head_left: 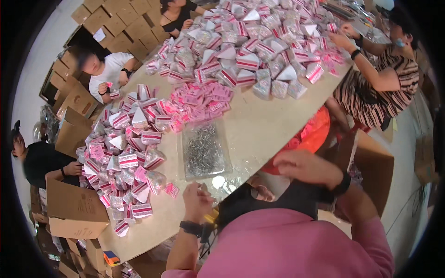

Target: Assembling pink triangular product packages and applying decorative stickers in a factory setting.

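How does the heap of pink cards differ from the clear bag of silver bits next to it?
The pink cards lie loose and scattered; the clear bag is one flat sealed rectangle. The cards are bright pink and white; the bag's contents look grey and metallic. Both rest on the beige table.

The left hand [197, 200] is curling over something too small and blurred to identify, and the right hand [307, 167] is smearing with motion, so its fingers and any contents are staying unreadable. A dark shape below the table edge [259, 139] is blocking part of the right forearm. The far packets [259, 51] are blurring into one pile, and the cardboard boxes [74, 211] are running out of view.
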Available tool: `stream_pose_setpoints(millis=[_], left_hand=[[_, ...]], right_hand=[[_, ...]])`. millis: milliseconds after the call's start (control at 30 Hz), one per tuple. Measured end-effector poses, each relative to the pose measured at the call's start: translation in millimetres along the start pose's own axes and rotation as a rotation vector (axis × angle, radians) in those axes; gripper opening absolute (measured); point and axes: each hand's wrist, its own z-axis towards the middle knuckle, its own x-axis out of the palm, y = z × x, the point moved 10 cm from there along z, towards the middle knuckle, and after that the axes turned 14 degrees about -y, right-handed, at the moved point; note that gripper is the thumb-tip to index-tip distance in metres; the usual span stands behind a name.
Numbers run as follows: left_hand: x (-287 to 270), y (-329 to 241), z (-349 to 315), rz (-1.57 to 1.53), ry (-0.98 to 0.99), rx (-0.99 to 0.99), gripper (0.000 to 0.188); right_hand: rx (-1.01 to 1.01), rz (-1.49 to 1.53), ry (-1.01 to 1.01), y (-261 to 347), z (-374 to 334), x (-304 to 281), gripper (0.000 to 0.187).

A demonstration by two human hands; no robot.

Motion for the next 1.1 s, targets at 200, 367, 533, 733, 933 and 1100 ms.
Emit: stream_pose_setpoints(millis=[200, 367, 533, 733, 933, 1100], left_hand=[[3.5, -4.4, -6.1, -0.102, 0.041, 0.024, 0.017], [1.2, -9.6, -7.1, 0.007, -0.014, 0.106, 0.016], [-4.8, -7.1, -0.8, 0.016, -0.012, 0.122, 0.019], [-0.9, -5.0, 5.4, 0.05, 0.027, 0.159, 0.013], [-0.5, -4.2, 2.6, 0.081, 0.108, 0.135, 0.011], [-1.4, -4.4, 0.4, 0.073, 0.126, 0.066, 0.011]], right_hand=[[-0.048, 0.09, -0.11, 45.8, 19.1, -26.4, 0.022], [-0.057, 0.099, -0.044, 46.7, 21.0, -12.2, 0.022], [0.034, 0.217, 0.062, 38.9, 35.5, 13.2, 0.022], [0.051, 0.308, 0.027, 46.2, 71.7, 34.9, 0.02], [0.077, 0.648, 0.06, 105.2, 117.5, 53.2, 0.015], [-0.007, 0.756, 0.132, 137.9, 165.2, 74.7, 0.014]])
